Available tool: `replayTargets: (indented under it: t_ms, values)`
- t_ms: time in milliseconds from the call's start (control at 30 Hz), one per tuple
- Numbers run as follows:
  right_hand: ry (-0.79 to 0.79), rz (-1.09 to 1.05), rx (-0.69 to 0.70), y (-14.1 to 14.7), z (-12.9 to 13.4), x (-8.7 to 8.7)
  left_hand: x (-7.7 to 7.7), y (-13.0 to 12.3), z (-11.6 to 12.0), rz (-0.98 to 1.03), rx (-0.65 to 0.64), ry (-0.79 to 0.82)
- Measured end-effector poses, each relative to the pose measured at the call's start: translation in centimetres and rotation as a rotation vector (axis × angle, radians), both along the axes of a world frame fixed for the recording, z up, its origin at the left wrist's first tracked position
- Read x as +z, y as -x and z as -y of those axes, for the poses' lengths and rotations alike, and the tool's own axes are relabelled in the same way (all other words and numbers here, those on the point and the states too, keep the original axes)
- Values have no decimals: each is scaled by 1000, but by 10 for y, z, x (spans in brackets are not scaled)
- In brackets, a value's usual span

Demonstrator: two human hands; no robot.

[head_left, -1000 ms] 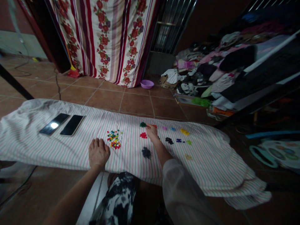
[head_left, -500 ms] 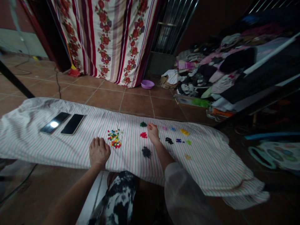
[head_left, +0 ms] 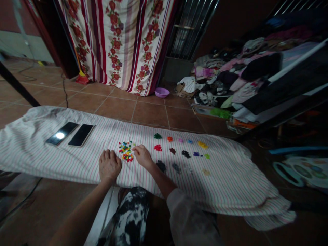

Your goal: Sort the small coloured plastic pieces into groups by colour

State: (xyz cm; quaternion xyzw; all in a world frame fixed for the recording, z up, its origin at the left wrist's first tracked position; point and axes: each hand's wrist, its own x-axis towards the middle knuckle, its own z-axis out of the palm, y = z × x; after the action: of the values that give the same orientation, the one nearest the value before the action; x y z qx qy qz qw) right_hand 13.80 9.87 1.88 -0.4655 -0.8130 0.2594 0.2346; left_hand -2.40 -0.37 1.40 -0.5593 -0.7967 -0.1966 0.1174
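A mixed heap of tiny coloured pieces point(head_left: 125, 150), perhaps beads, lies on the striped cloth point(head_left: 107, 130). Just left of it my left hand point(head_left: 110, 166) rests flat, fingers stretched out, holding nothing. My right hand point(head_left: 143, 157) is at the heap's right edge with its fingers pinched together; whatever is between the tips is too small to make out. To the right lie small single-colour piles: green point(head_left: 157, 136), red point(head_left: 158, 148), orange point(head_left: 169, 139), brown point(head_left: 172, 150), black point(head_left: 186, 154), yellow point(head_left: 203, 145) and several others. My right forearm passes close to a dark grey pile point(head_left: 161, 166).
Two phones point(head_left: 80, 135) lie on the left of the cloth, one reflecting a bright light. Beyond the cloth are a tiled floor, a floral curtain point(head_left: 115, 44), a purple basin point(head_left: 162, 92) and a large clothes heap point(head_left: 225, 75). Dark bars slant at both sides.
My right hand has moved left from the orange pile to the mixed heap, uncovering the orange, brown and greyish piles. My left hand stays where it was.
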Motion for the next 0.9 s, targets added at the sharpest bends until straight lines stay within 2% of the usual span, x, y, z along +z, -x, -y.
replayTargets:
  t_ms: [267,600,900]
  values:
    - [21,155,54,9,5,9,-4,0,0,-32,7,-9]
    - [62,197,-32,15,10,11,-3,0,-1,12,1,-40]
    - [97,152,-96,18,11,8,1,-1,0,17,-2,0]
